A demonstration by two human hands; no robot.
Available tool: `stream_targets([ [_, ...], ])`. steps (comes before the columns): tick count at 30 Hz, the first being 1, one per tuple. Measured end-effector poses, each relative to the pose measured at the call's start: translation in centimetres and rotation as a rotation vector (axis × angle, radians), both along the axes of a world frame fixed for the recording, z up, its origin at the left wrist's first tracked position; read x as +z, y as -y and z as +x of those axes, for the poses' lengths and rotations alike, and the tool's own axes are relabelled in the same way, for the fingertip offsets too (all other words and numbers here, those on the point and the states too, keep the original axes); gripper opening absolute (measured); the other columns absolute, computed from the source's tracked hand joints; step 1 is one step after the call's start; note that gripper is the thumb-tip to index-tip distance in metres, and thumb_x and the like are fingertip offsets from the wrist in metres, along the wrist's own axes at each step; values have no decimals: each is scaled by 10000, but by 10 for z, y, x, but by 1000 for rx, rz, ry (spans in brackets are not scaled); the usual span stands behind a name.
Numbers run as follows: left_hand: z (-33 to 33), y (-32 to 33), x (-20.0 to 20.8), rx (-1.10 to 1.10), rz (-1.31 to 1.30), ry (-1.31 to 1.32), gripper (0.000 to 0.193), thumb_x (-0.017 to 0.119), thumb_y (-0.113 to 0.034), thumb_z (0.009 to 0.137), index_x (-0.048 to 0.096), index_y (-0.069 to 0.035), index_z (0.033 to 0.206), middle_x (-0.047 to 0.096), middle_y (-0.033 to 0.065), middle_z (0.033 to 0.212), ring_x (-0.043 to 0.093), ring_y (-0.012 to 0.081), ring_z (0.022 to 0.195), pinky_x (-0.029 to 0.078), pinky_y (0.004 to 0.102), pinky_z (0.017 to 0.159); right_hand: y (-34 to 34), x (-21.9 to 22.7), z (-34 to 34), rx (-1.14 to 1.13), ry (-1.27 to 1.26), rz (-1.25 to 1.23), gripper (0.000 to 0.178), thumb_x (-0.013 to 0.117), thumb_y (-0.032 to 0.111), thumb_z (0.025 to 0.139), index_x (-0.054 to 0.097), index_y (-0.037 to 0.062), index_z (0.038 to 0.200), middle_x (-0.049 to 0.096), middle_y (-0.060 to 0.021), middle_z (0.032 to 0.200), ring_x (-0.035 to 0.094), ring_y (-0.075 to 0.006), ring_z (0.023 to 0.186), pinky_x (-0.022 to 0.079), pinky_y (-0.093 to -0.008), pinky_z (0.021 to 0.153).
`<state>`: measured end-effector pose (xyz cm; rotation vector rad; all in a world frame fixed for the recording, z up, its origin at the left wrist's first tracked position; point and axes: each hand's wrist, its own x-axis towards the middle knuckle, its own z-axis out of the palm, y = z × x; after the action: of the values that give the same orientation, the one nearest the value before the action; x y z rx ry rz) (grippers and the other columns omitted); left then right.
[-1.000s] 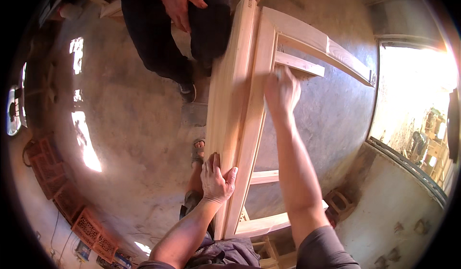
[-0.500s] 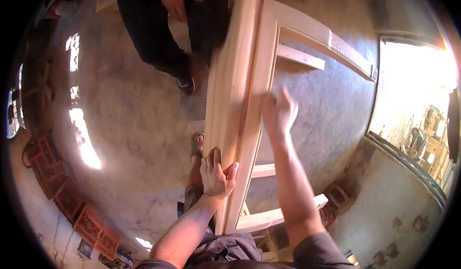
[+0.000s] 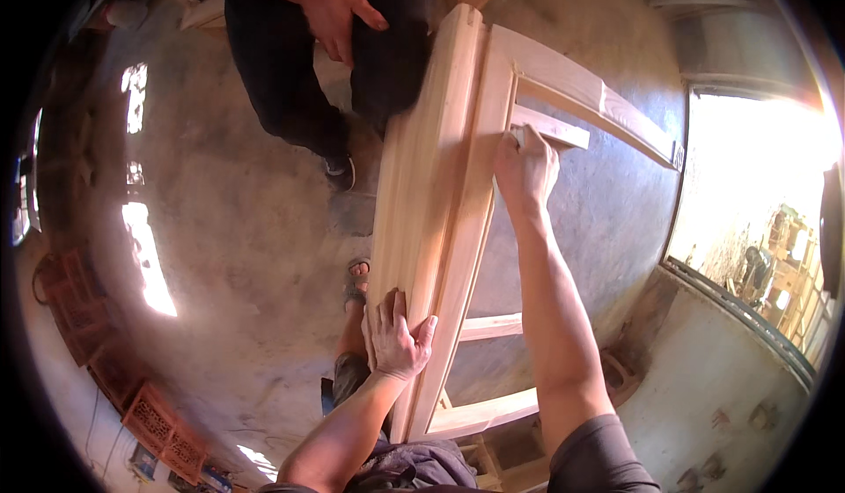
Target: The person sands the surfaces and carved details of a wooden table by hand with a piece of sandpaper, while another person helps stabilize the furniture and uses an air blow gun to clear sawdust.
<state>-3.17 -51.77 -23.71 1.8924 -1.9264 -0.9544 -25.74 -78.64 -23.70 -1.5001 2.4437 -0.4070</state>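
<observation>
A pale wooden frame stretches away from my body, with a wide grooved wooden board lying along its left side. My left hand rests palm down on the near part of the board, fingers laid over its left edge and thumb apart. Farther off, my right hand is closed at the inner edge of the frame's long rail. Something small and pale shows between its fingers, too hidden to name.
Across the work stands another person in dark trousers, one hand hanging near a thigh. Carved reddish wooden panels lean at the lower left. Crosspieces span the frame's right side. A bright opening lies at the right.
My right hand has slid farther away along the rail, to the upper right. My left hand keeps its place on the board. The whole view has shifted slightly.
</observation>
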Motion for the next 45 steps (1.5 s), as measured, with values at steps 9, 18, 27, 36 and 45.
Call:
stream_targets([
  [9, -3, 8, 2, 16, 13, -73, 726, 714, -380, 921, 437, 86, 1404, 532, 327, 1317, 536, 515, 1159, 434, 599, 990, 44, -8, -16, -1, -35, -189, 436, 568, 219, 817, 728, 52, 1186, 728, -257, 1087, 664, -495, 1048, 514, -528, 970],
  [18, -5, -1, 0, 9, 7, -72, 708, 719, -377, 919, 452, 68, 1401, 542, 307, 1321, 543, 502, 1161, 442, 576, 978, 32, 8, -15, -11, 18, -27, 284, 599, 194, 806, 711, 15, 997, 703, -305, 1006, 677, -459, 1021, 524, -545, 910],
  [27, -8, 7, -6, 46, -17, -129, 706, 710, -383, 925, 470, 86, 1395, 559, 316, 1299, 557, 499, 1131, 454, 575, 976, 5, 14, -5, -41, 32, -98, 277, 557, 247, 828, 706, 14, 832, 693, -294, 887, 664, -489, 853, 533, -550, 798],
  [36, -1, -3, 1, 40, 96, -108, 740, 690, -348, 945, 390, 99, 1453, 499, 345, 1372, 507, 527, 1216, 414, 587, 1045, -211, 2, 48, 20, 284, -211, 76, 616, 1, 809, 555, 18, 766, 541, -232, 659, 594, -438, 587, 507, -412, 569],
  [45, -11, -6, -8, 85, 32, -183, 737, 694, -356, 952, 401, 82, 1467, 552, 320, 1310, 560, 504, 1176, 492, 527, 963, -147, -14, 25, -34, 200, -268, 204, 591, 181, 838, 522, 16, 739, 595, -245, 663, 605, -486, 673, 490, -552, 605],
])
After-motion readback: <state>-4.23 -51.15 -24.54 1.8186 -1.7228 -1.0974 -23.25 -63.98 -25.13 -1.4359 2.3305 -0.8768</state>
